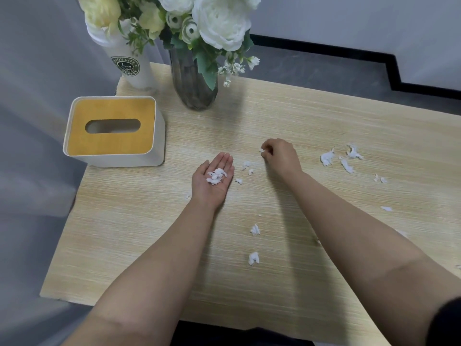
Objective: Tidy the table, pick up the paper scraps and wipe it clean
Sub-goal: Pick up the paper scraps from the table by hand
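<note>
**Scrap pickup, mid-table**

Right hand (282, 156) pinches one paper scrap (262, 150) at frame centre. Left hand (213, 179) flat, palm up, carrying a scrap pile (216, 176). Loose scraps (341, 158) lie centre-right on table (299, 116). Tissue box (112, 131) upper left.

Domestic or small-office setting, likely a living room corner. Light wood-grain surface (299, 116); glass vase (193, 83) of white artificial flowers (219, 21) at its far edge. Left of vase: white coffee tumbler (132, 63), bamboo-lidded tissue box (112, 128). Behind vase: grey wall, black skirting (324, 49).
</note>
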